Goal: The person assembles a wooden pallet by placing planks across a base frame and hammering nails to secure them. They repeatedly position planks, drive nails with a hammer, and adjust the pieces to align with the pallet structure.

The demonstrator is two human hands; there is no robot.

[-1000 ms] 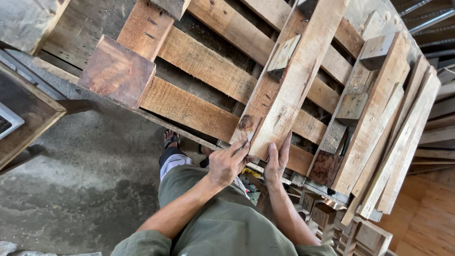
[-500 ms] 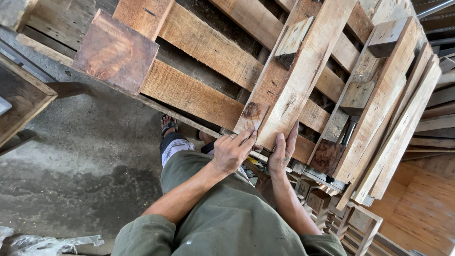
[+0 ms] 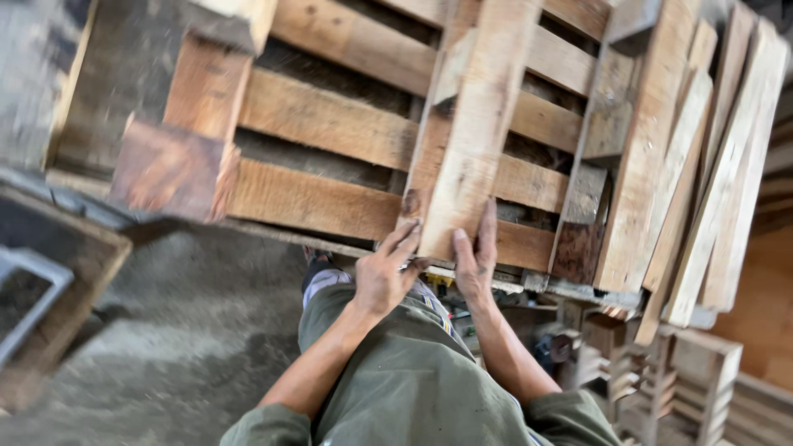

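Note:
A long pale wooden plank lies over a wooden pallet, its near end pointing at me. My left hand curls its fingers around the plank's near left corner. Beside it, my right hand holds the same end, with fingers stretched up along the plank's face. Both forearms reach forward from my green shirt. Beneath the hands I see my green trousers and one foot on the floor.
A reddish wooden block sticks out at the pallet's left corner. Several loose boards lean over the pallet on the right. Small wooden crates stand at lower right. A wooden frame rests on the grey concrete floor at left.
Both hands stay on the plank's near end, with the right hand now spread flatter on it. The view has drawn closer to the pallet and shifted slightly.

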